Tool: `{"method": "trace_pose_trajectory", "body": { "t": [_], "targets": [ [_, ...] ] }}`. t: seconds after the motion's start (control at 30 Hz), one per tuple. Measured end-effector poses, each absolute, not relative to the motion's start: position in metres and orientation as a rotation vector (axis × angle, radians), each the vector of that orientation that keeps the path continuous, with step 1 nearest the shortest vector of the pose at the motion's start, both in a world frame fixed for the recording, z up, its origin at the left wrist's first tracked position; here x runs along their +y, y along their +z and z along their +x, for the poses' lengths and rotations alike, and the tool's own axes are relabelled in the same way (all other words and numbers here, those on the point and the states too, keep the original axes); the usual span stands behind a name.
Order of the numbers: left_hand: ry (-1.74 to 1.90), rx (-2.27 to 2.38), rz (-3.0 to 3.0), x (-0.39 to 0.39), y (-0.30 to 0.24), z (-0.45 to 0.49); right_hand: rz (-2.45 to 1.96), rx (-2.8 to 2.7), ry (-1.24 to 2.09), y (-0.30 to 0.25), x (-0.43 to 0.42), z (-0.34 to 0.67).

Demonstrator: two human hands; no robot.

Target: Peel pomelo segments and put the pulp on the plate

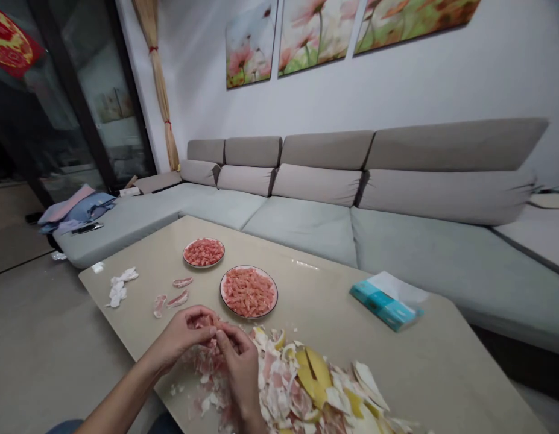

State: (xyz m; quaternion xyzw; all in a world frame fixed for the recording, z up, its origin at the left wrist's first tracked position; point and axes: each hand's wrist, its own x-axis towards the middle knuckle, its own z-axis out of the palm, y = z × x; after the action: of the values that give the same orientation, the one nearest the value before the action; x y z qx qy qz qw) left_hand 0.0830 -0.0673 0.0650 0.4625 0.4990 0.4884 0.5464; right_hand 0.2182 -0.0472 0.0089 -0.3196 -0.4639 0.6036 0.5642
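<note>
My left hand (pixel 185 335) and my right hand (pixel 241 357) meet over the near edge of the table, fingers pinched together on a pink pomelo segment (pixel 207 323). The fingers partly cover the segment. Just beyond them stands a plate (pixel 223 301) heaped with pink pomelo flesh (pixel 248 292). Farther back is a smaller plate (pixel 185 259) with more pomelo flesh (pixel 204 251). To the left of the plates lie three pomelo segments (pixel 178 299) with whitish skin on them. Beneath and right of my hands spreads a pile of yellow pomelo peel (pixel 313 377), white pith and membrane scraps (pixel 275 386).
Crumpled white tissues (pixel 120 286) lie at the table's left edge. A blue tissue pack (pixel 386 302) rests on the right side of the table (pixel 442 361). A long grey sofa (pixel 301 226) runs behind, with folded clothes (pixel 78 207) and a phone (pixel 87 228) at its left end.
</note>
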Motion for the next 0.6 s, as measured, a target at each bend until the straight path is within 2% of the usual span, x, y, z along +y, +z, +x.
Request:
{"method": "trace_pose_trajectory", "body": {
  "t": [0.27,0.6],
  "targets": [
    [1.135,1.204,1.158,-0.057,0.059,0.077,-0.783,-1.052,1.488,0.008,-0.045,0.214],
    [1.030,1.147,1.296,-0.024,0.042,0.067,-0.993,-1.207,1.336,-0.001,-0.032,0.219]
  ]
}}
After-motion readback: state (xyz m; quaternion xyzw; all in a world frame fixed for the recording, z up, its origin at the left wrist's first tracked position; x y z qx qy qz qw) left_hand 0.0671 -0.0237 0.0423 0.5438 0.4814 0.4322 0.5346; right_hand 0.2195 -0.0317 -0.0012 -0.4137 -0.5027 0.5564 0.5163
